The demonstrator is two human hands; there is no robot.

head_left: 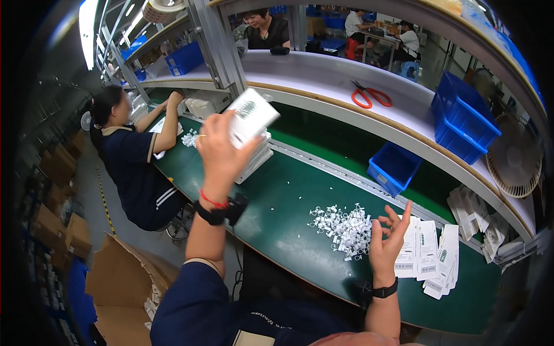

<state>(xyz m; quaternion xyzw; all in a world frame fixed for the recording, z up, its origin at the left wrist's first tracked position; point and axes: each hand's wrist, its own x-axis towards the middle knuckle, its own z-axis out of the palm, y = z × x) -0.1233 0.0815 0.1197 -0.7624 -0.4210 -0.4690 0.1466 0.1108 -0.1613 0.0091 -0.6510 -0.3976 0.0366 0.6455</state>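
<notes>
1. My left hand [222, 151] is raised over the worktop's [288, 196] left part, fingers closed round a small white box [252, 117] — held high, above the stack of boxes [257, 154] lying there.
2. The grip looks to be on one end only; I judge the box could tip out and knock the stack askew.
3. My right hand [388, 239] hovers spread and empty near the front edge, between the heap of white clips [345, 228] and the flat packs [430, 254]. A careless sweep could scatter clips off that edge.
4. A blue bin [394, 167] sits towards the back edge, behind the clips.
5. Red scissors [369, 95] and stacked blue bins [464, 115] are on the shelf [323, 78] above — well apart.
6. A co-worker [133, 155] works at the far left end, with more clips there.
</notes>
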